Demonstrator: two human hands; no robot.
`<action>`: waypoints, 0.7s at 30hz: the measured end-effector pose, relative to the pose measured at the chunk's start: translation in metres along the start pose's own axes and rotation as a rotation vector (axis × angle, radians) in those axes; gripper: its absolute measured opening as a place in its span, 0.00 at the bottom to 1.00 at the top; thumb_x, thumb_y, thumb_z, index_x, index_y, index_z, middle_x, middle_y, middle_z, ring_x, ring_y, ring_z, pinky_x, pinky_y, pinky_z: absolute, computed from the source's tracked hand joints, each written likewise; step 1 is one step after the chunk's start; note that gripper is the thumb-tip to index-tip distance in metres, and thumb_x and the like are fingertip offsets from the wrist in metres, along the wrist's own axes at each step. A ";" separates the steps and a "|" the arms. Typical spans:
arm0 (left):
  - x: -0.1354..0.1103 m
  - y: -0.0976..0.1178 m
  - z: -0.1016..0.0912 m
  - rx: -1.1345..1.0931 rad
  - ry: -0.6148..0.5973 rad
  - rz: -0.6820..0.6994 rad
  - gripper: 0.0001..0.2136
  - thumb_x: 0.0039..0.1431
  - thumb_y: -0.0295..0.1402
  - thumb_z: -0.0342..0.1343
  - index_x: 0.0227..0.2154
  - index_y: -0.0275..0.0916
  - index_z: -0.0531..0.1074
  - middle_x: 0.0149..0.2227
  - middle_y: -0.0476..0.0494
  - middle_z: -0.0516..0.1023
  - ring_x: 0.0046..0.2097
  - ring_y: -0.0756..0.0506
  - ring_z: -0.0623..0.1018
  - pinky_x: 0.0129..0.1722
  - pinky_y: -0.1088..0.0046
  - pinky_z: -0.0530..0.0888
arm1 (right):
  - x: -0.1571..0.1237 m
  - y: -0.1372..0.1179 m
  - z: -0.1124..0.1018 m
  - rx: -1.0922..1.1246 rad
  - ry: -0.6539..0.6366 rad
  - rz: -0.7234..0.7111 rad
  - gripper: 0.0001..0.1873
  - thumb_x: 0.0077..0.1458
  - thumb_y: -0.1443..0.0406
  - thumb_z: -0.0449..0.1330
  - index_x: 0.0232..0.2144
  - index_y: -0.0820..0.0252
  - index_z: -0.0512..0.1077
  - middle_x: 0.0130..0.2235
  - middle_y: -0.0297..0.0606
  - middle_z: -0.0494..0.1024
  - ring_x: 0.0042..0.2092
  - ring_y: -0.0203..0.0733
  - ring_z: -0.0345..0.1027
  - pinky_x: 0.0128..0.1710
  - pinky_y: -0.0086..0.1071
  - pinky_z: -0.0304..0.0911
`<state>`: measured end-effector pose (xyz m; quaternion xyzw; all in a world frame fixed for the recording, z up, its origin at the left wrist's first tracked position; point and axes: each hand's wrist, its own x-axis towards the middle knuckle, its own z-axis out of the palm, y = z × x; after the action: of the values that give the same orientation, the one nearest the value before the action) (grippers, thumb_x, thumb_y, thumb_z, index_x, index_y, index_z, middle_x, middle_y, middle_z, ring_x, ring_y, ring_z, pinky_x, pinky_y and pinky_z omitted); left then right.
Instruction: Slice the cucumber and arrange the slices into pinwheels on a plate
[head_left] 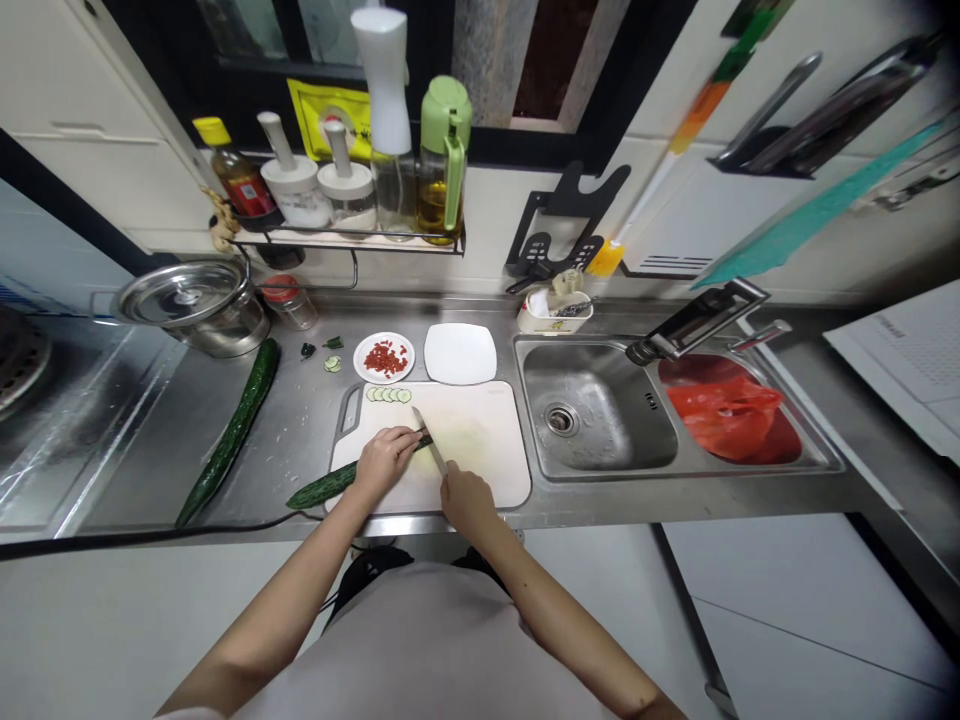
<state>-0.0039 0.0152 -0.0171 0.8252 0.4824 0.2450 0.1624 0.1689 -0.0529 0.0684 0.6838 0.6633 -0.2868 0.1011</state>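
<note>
On a white cutting board [491, 430] lies a dark green cucumber [330, 486], its near end reaching past the board's left edge. My left hand [386, 462] is closed over it close to the cut end. A knife [429, 437] is gripped by its handle in my right hand [466, 500], with the blade at the cucumber's right end. Whether the blade is in the flesh I cannot tell. A row of overlapping cucumber slices [388, 395] sits along the board's far left edge.
Behind the board are a plate of small red pieces [385, 358] and a white square plate [460, 353]. Another whole cucumber [231, 430] lies to the left, near a steel pot [193, 300]. To the right is a sink [600, 410] with a red plastic bag [724, 415].
</note>
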 end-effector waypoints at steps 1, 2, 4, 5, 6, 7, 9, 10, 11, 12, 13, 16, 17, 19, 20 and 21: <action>0.000 0.000 0.000 -0.005 -0.003 0.000 0.12 0.63 0.38 0.48 0.42 0.46 0.77 0.41 0.45 0.78 0.42 0.46 0.75 0.44 0.68 0.72 | -0.002 0.000 0.001 -0.007 -0.012 0.000 0.14 0.62 0.68 0.43 0.47 0.64 0.63 0.37 0.49 0.77 0.41 0.47 0.73 0.36 0.34 0.61; 0.000 0.000 -0.001 -0.010 -0.007 -0.001 0.12 0.63 0.37 0.48 0.42 0.46 0.77 0.41 0.45 0.78 0.42 0.46 0.75 0.44 0.68 0.72 | -0.005 0.000 0.001 -0.012 -0.024 -0.002 0.15 0.62 0.69 0.43 0.48 0.64 0.63 0.38 0.50 0.77 0.41 0.48 0.73 0.36 0.34 0.61; 0.001 -0.001 0.000 -0.021 -0.010 -0.003 0.12 0.63 0.37 0.48 0.42 0.46 0.77 0.41 0.45 0.78 0.42 0.47 0.75 0.44 0.68 0.72 | -0.009 0.001 0.001 -0.020 -0.048 -0.007 0.16 0.61 0.70 0.43 0.49 0.65 0.63 0.39 0.51 0.77 0.42 0.49 0.73 0.37 0.35 0.62; 0.001 -0.001 0.000 -0.026 -0.009 -0.005 0.12 0.63 0.36 0.48 0.42 0.46 0.77 0.42 0.45 0.78 0.42 0.47 0.75 0.44 0.69 0.72 | -0.011 0.001 0.001 -0.024 -0.059 -0.006 0.16 0.61 0.70 0.43 0.49 0.65 0.63 0.39 0.51 0.77 0.43 0.49 0.73 0.37 0.35 0.62; 0.001 -0.001 0.000 -0.031 -0.007 -0.005 0.12 0.63 0.36 0.48 0.41 0.46 0.77 0.42 0.45 0.78 0.42 0.47 0.75 0.44 0.69 0.72 | -0.012 0.001 0.000 -0.028 -0.067 -0.006 0.16 0.61 0.70 0.43 0.49 0.66 0.63 0.39 0.52 0.77 0.43 0.49 0.73 0.37 0.35 0.62; 0.001 -0.002 0.001 -0.034 -0.005 -0.004 0.12 0.63 0.36 0.48 0.41 0.46 0.77 0.42 0.45 0.78 0.42 0.47 0.75 0.44 0.69 0.72 | -0.013 0.001 0.000 -0.033 -0.071 -0.007 0.17 0.61 0.70 0.43 0.50 0.66 0.63 0.40 0.52 0.77 0.43 0.49 0.73 0.38 0.35 0.63; 0.002 -0.002 0.002 -0.033 -0.004 0.002 0.12 0.63 0.36 0.49 0.41 0.46 0.77 0.42 0.45 0.78 0.41 0.47 0.75 0.43 0.69 0.72 | -0.012 0.001 -0.002 -0.040 -0.070 -0.011 0.17 0.61 0.71 0.43 0.50 0.66 0.63 0.41 0.52 0.77 0.44 0.49 0.72 0.38 0.36 0.63; 0.002 -0.003 0.002 -0.029 -0.005 0.007 0.12 0.63 0.36 0.49 0.41 0.46 0.77 0.42 0.45 0.78 0.41 0.47 0.75 0.43 0.69 0.72 | -0.011 0.000 -0.003 -0.043 -0.066 -0.014 0.16 0.61 0.71 0.43 0.49 0.66 0.63 0.41 0.52 0.76 0.44 0.49 0.72 0.38 0.36 0.63; 0.002 -0.003 0.002 -0.025 -0.006 0.011 0.12 0.63 0.36 0.49 0.41 0.45 0.77 0.42 0.45 0.78 0.41 0.47 0.75 0.43 0.69 0.72 | -0.008 -0.001 -0.004 -0.045 -0.062 -0.017 0.16 0.61 0.71 0.43 0.49 0.66 0.63 0.41 0.53 0.76 0.44 0.49 0.72 0.38 0.36 0.63; 0.002 -0.003 0.003 -0.021 -0.006 0.013 0.12 0.63 0.36 0.49 0.41 0.45 0.77 0.42 0.45 0.78 0.41 0.47 0.75 0.43 0.69 0.72 | -0.006 -0.002 -0.004 -0.047 -0.055 -0.020 0.16 0.61 0.71 0.43 0.49 0.67 0.64 0.41 0.53 0.76 0.44 0.49 0.72 0.38 0.36 0.63; 0.002 -0.004 0.003 -0.019 -0.005 0.015 0.12 0.63 0.36 0.49 0.41 0.45 0.77 0.42 0.45 0.78 0.41 0.46 0.75 0.43 0.69 0.72 | -0.003 -0.004 -0.005 -0.048 -0.047 -0.021 0.16 0.61 0.71 0.43 0.48 0.67 0.64 0.41 0.53 0.76 0.44 0.49 0.72 0.38 0.36 0.63; 0.001 -0.004 0.003 -0.021 -0.006 0.019 0.12 0.62 0.35 0.49 0.41 0.46 0.77 0.42 0.45 0.78 0.41 0.46 0.75 0.43 0.68 0.72 | 0.005 -0.009 -0.006 -0.043 -0.027 -0.027 0.15 0.60 0.71 0.44 0.47 0.66 0.64 0.41 0.53 0.76 0.44 0.49 0.72 0.39 0.35 0.63; 0.001 -0.004 0.003 -0.023 -0.008 0.019 0.12 0.62 0.35 0.49 0.41 0.46 0.77 0.42 0.45 0.78 0.41 0.47 0.75 0.43 0.68 0.72 | 0.007 -0.010 -0.007 -0.040 -0.023 -0.026 0.15 0.60 0.72 0.44 0.47 0.66 0.64 0.40 0.53 0.76 0.44 0.49 0.72 0.39 0.35 0.63; 0.002 -0.004 0.003 -0.028 -0.012 0.016 0.11 0.62 0.36 0.49 0.41 0.46 0.77 0.42 0.45 0.78 0.41 0.47 0.75 0.43 0.68 0.72 | 0.008 -0.012 -0.008 -0.037 -0.021 -0.026 0.15 0.59 0.72 0.45 0.47 0.66 0.64 0.40 0.52 0.76 0.44 0.49 0.72 0.39 0.35 0.64; 0.002 -0.003 0.003 -0.032 -0.013 0.012 0.11 0.62 0.36 0.49 0.41 0.46 0.76 0.42 0.45 0.78 0.41 0.46 0.75 0.43 0.68 0.72 | 0.007 -0.012 -0.008 -0.039 -0.022 -0.025 0.15 0.59 0.72 0.45 0.47 0.66 0.64 0.40 0.52 0.76 0.44 0.49 0.72 0.39 0.35 0.64; 0.002 -0.003 0.002 -0.038 -0.014 0.006 0.11 0.62 0.36 0.49 0.41 0.45 0.76 0.41 0.45 0.78 0.41 0.46 0.75 0.43 0.68 0.72 | 0.005 -0.011 -0.009 -0.042 -0.025 -0.024 0.15 0.59 0.72 0.45 0.47 0.66 0.64 0.40 0.53 0.76 0.45 0.49 0.72 0.39 0.35 0.64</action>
<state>-0.0037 0.0185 -0.0197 0.8251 0.4742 0.2485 0.1807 0.1605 -0.0429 0.0753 0.6699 0.6759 -0.2828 0.1202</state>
